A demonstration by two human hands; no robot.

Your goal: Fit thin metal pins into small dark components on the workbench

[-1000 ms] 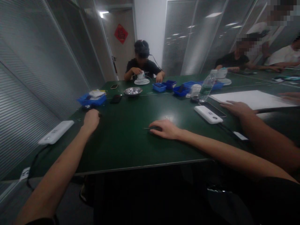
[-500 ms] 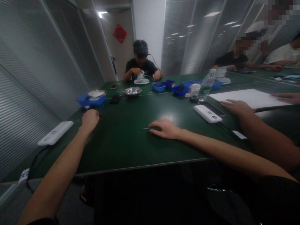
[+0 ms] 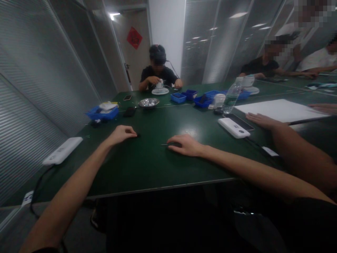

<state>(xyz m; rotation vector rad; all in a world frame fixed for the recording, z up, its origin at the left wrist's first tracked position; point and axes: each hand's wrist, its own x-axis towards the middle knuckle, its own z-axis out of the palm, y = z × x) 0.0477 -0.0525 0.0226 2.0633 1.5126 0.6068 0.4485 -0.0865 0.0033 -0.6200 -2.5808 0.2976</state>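
Note:
My left hand (image 3: 122, 134) is closed in a pinch above the green table (image 3: 147, 168), with a small dark piece (image 3: 138, 135) at its fingertips. What kind of piece it is cannot be made out. To the right, my right hand (image 3: 185, 144) rests on the table, thumb and forefinger drawn together. A thin metal pin-like rod (image 3: 164, 144) sticks out leftward from those fingertips. The rest of that rod is hidden by the fingers. The two hands are a short way apart.
Left stands a blue tray (image 3: 104, 113) with papers; a metal bowl (image 3: 149, 102) is beyond. White power banks (image 3: 233, 127) (image 3: 62, 151) lie at both sides. Right are a bottle (image 3: 232, 95) and a co-worker's hand (image 3: 263, 120) by a white board (image 3: 281, 109). Another person sits opposite.
My left hand has moved right, from near the blue tray towards my right hand, and a small dark piece now shows at its fingertips. My right hand has stayed put.

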